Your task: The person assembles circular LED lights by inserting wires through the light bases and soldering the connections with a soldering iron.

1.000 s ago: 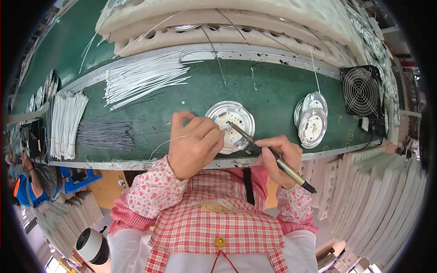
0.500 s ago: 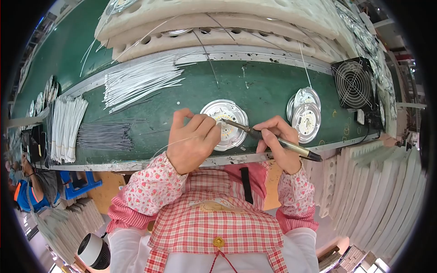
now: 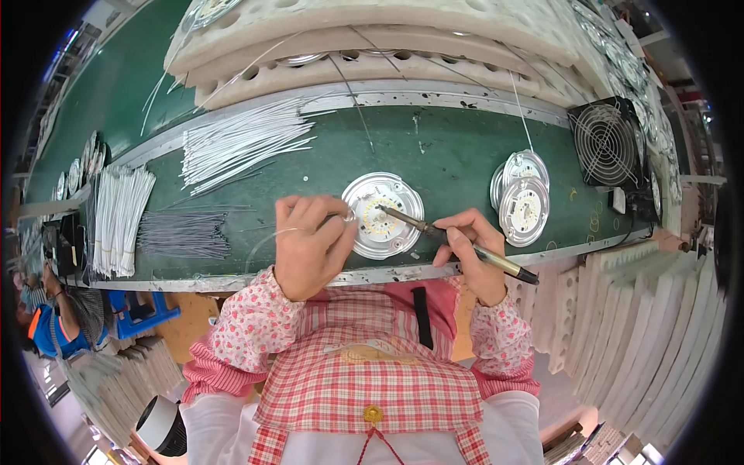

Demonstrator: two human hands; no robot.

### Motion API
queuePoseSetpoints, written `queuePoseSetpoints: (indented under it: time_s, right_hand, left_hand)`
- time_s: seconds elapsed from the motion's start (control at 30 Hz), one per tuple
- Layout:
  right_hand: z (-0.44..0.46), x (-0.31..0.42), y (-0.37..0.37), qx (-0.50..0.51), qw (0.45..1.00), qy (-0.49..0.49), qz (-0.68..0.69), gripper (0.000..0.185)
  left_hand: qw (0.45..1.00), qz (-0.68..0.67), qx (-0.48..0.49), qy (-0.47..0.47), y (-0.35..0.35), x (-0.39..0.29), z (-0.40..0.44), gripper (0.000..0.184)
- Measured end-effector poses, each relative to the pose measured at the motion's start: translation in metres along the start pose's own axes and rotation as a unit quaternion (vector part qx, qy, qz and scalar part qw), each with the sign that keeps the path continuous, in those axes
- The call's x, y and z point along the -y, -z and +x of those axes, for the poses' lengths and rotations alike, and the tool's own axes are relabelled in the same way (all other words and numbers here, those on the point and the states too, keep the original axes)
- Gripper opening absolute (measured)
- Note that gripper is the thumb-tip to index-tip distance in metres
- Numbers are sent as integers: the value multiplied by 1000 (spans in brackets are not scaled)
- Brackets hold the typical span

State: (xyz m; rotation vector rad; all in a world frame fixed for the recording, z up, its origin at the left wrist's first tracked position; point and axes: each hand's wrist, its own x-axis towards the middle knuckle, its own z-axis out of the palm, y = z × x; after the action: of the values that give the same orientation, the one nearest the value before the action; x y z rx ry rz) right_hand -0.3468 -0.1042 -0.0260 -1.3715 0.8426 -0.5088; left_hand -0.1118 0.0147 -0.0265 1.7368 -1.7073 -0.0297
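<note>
A round silver LED lamp board with yellow dots lies flat on the green bench in front of me. My right hand is closed around a soldering iron, held like a pen. Its tip points at the middle of the board and appears to touch it. My left hand is pinched at the board's left edge on a thin strand of solder wire, which curves away to the left. The pinched end is hidden by my fingers.
White wires, a second white bundle and grey wires lie left. Several stacked lamp boards and a black fan stand right. Pale foam trays are stacked behind. Another person is far left.
My left hand has drawn back left from the board's middle, with the solder wire. The iron tip stays near the board's centre, while its handle has shifted slightly.
</note>
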Motion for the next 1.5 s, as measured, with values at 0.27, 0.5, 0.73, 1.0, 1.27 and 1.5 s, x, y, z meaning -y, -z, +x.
queuePoseSetpoints:
  time_s: [0.27,0.5,0.73,1.0,1.27,1.5]
  right_hand:
    - [-4,4,-6,-27,1000,-9,4,20]
    - [-10,2,-17,-90,989,38,-108,37]
    - [3,-2,-54,-28,867,245,-433,95]
    - [-51,-16,-26,-15,843,257,-472,63]
    - [-14,23,-32,-188,957,62,-214,31]
    - [13,11,-43,-225,958,81,-157,36]
  left_hand:
    - [991,86,79,-65,-9,9,-6,47]
    - [985,123,81,-88,-8,9,-8,53]
    - [997,59,53,-11,3,32,9,34]
    - [992,75,-78,59,8,108,59,10]
    - [973,-135,-84,165,23,89,70,12]
    - [975,-205,25,86,-9,-6,50,13]
